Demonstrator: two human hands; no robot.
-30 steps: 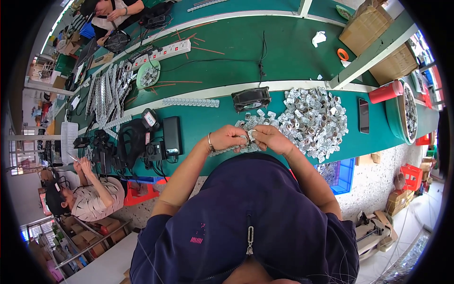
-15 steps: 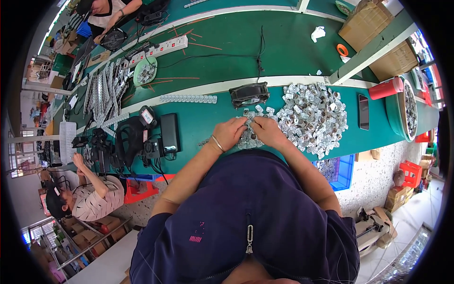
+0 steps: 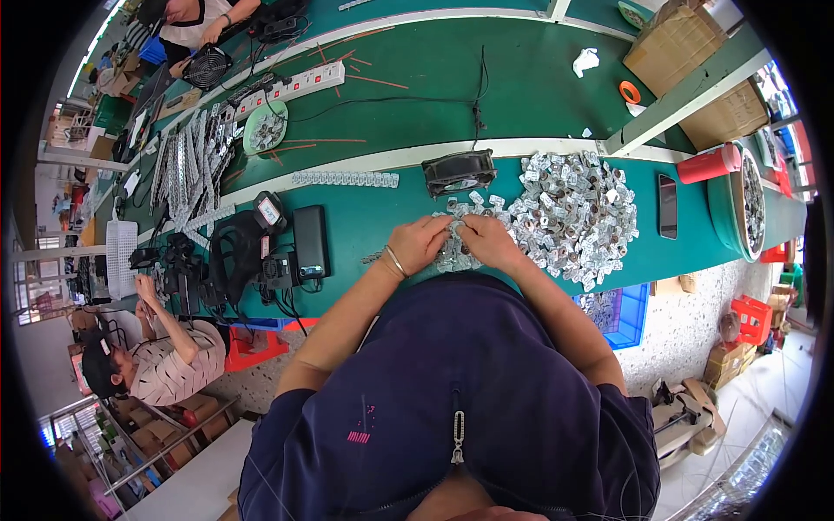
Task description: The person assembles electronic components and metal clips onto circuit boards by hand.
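Note:
My left hand (image 3: 419,244), with a bangle on its wrist, has its fingers curled in at the table's near edge. Facing it, my right hand (image 3: 489,241) is closed too, its fingertips almost meeting the left ones. A small heap of clear, silvery pieces (image 3: 458,257) lies under and between both hands. Whatever the fingertips pinch is too small and covered to make out. Right beside my right hand spreads a big pile of the same clear pieces (image 3: 573,217), some with brown round parts. A small black fan (image 3: 459,174) stands just beyond the hands.
Left of the hands are a black box (image 3: 311,243) and dark cabled devices (image 3: 234,260). A strip of clear pieces (image 3: 346,180) lies behind them. To the right are a phone (image 3: 667,206), a red cup (image 3: 708,163) and a green tub (image 3: 728,217). Co-workers sit at the left.
Both hands stay in nearly the same place over the small heap, with only slight finger movement. At the upper left, a co-worker's hand and the round black fan there have shifted a little.

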